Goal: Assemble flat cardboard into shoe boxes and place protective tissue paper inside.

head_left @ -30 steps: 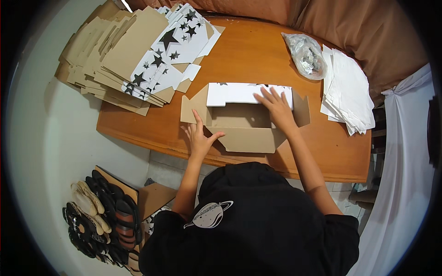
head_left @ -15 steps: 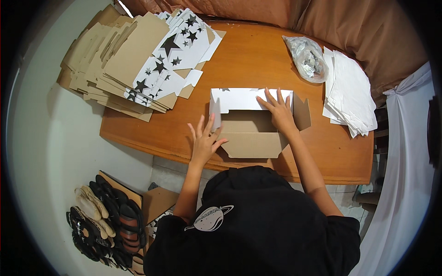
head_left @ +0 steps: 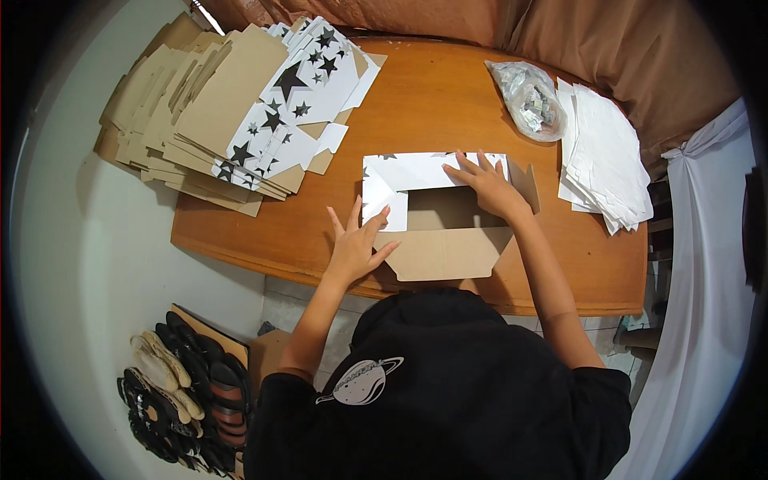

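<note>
Pressing with spread fingers, left hand [head_left: 356, 246] and right hand [head_left: 486, 184] flatten a half-folded cardboard box [head_left: 444, 216], gripping nothing.

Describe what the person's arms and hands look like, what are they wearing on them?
Both forearms are bare, and the left hand and right hand wear no gloves; no rings, watch or bracelets can be made out. Short black sleeves of a black top cover only the upper arms. The top carries a pale ringed-planet emblem.

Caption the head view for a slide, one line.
Both hands, left hand and right hand, press flat on a half-folded cardboard box on a wooden table.
</note>
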Demonstrator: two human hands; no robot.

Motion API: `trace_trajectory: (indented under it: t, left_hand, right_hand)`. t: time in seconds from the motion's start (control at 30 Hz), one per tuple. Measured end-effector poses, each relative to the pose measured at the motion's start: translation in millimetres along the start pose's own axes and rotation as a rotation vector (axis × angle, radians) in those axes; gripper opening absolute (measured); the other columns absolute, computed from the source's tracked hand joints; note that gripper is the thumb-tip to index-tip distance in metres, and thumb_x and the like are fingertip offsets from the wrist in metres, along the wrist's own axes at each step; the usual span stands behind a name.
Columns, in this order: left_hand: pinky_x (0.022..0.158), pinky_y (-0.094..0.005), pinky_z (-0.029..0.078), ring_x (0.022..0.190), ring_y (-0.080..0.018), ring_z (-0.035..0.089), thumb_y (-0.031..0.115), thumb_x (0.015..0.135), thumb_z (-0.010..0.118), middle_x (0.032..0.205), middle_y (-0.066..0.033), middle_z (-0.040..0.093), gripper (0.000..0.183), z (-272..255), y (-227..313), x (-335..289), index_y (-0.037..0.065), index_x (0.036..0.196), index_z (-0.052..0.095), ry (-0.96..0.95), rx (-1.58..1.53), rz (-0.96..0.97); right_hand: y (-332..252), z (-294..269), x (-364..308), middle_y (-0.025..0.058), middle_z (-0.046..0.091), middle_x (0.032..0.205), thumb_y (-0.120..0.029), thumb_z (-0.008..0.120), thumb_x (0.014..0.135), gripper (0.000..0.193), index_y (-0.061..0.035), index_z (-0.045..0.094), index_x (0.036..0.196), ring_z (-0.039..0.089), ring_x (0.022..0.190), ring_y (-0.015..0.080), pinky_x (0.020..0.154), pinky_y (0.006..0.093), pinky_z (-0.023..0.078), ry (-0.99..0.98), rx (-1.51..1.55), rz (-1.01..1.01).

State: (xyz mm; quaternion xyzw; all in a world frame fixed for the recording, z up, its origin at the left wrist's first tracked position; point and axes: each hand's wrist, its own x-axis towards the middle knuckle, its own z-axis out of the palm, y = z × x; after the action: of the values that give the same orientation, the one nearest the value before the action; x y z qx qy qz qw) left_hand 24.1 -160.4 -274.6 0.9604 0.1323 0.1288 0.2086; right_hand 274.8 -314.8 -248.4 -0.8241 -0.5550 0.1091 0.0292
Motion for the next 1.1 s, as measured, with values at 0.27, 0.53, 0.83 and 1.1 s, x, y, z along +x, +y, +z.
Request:
trace_trajectory:
  t: [0.27, 0.53, 0.83, 1.1]
  left_hand:
    - [0.093, -0.0715, -0.009, 0.13, -0.0401, 0.025, 0.045, 0.082, 0.056, 0.109, -0.0043, 0.061, 0.056, 1, 9, 3, 0.01, 0.125, 0.046, 0.051, 0.061, -0.005]
    - [0.097, -0.0703, 0.0, 0.132, -0.0365, 0.022, 0.041, 0.078, 0.061, 0.136, -0.0112, 0.039, 0.046, 14, 39, 48, 0.011, 0.113, 0.055, 0.068, 0.07, 0.058]
    - [0.099, -0.0673, 0.004, 0.136, -0.0356, 0.013, 0.049, 0.083, 0.05, 0.148, -0.0135, 0.016, 0.058, 53, 46, 72, 0.01, 0.126, 0.049, -0.112, 0.063, 0.159]
    - [0.1, -0.0666, 0.004, 0.135, -0.0363, 0.013, 0.043, 0.084, 0.05, 0.147, -0.0165, 0.015, 0.057, 51, 48, 71, 0.005, 0.126, 0.048, -0.046, 0.099, 0.168]
  right_hand:
    - [-1, 14, -3, 0.0058, 0.022, 0.146, 0.02, 0.043, 0.067, 0.082, -0.0286, 0.038, 0.134, 0.019, 0.132, 0.0413, 0.101, 0.0646, 0.019, 0.099, 0.021, -0.006]
    - [-10, 45, -9, 0.0039, 0.026, 0.145, 0.019, 0.045, 0.066, 0.08, -0.028, 0.043, 0.131, 0.017, 0.133, 0.0403, 0.102, 0.0651, 0.013, 0.367, 0.097, 0.041]
    - [-34, -1, -56, 0.0108, 0.036, 0.139, 0.008, 0.055, 0.071, 0.056, -0.016, 0.053, 0.122, 0.03, 0.129, 0.0386, 0.105, 0.0556, 0.019, 0.491, 0.246, -0.076]
    - [-36, 5, -111, 0.0111, 0.039, 0.137, -0.006, 0.054, 0.082, 0.053, -0.0033, 0.037, 0.132, 0.029, 0.131, 0.0324, 0.107, 0.0526, -0.001, 1.04, 0.443, 0.262]
